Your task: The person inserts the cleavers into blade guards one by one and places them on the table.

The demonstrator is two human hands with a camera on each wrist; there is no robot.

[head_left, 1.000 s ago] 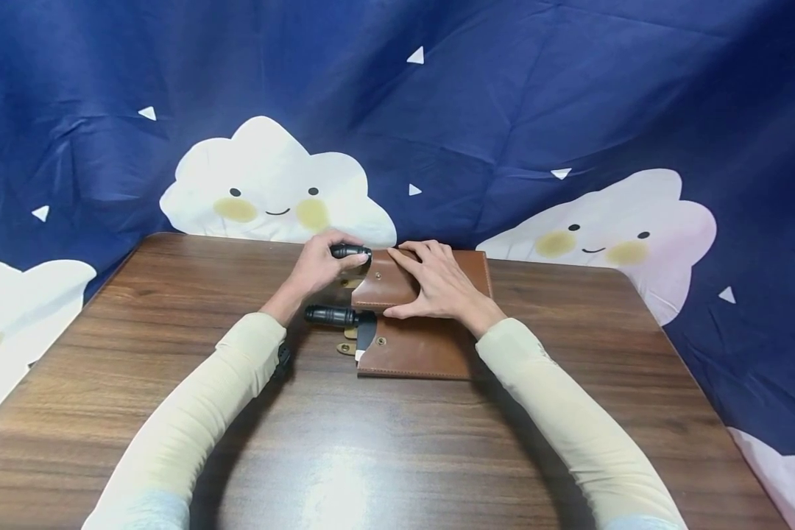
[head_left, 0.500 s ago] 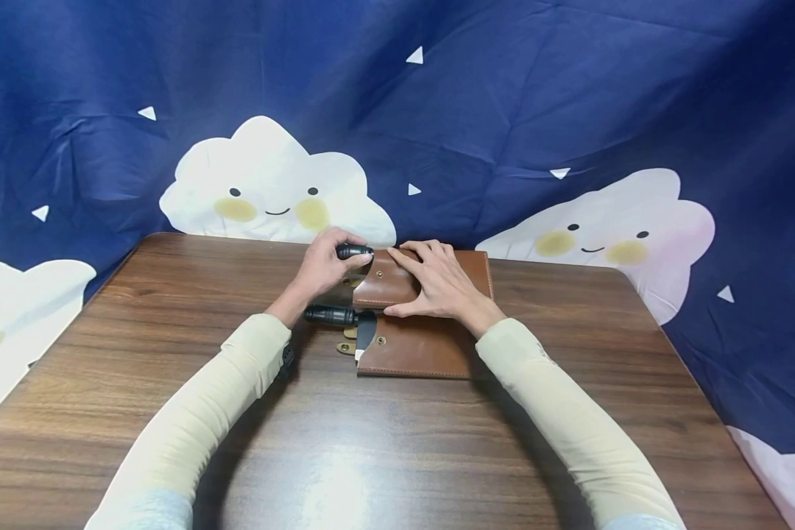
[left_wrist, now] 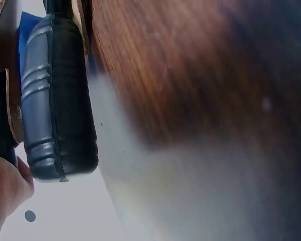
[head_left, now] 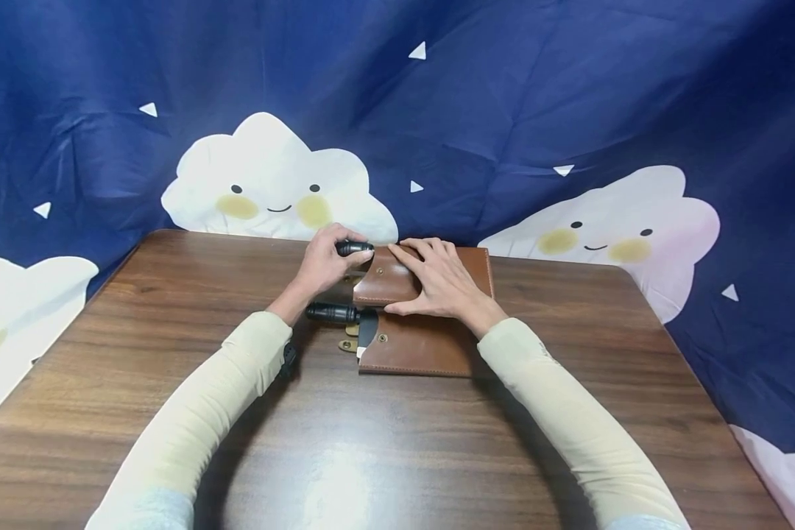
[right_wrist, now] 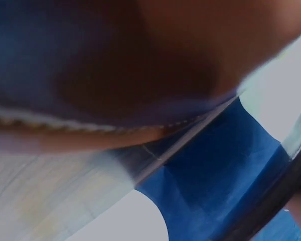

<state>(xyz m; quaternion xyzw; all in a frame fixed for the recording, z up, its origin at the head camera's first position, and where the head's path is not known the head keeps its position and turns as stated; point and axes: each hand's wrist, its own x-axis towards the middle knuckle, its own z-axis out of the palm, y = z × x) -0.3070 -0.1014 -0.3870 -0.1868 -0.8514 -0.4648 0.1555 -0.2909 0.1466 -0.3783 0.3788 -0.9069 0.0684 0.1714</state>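
Note:
Two brown leather sheaths lie one behind the other on the table, each with a black ribbed knife handle sticking out to the left. My left hand (head_left: pixel 323 259) grips the far knife handle (head_left: pixel 354 248) close to the mouth of the far sheath (head_left: pixel 473 269). Across that sheath spans my right hand (head_left: pixel 440 280), thumb at its near edge and fingers over its far edge. The near sheath (head_left: pixel 430 346) bears a brass snap, and a strip of broad dark blade (head_left: pixel 367 331) shows at its mouth. In the left wrist view, the near knife handle (left_wrist: pixel 60 100) fills the left side.
Unfastened straps (head_left: pixel 347 345) with snaps poke out left of the near sheath. The brown wooden table (head_left: pixel 570 412) ends at the back against a blue curtain (head_left: pixel 437 110) with white clouds. A small black object (head_left: pixel 288 359) shows beside the left wrist.
My left hand has shifted slightly right with the far knife handle, towards the sheath. My right hand stays on the far sheath. The near knife and sheath have not moved.

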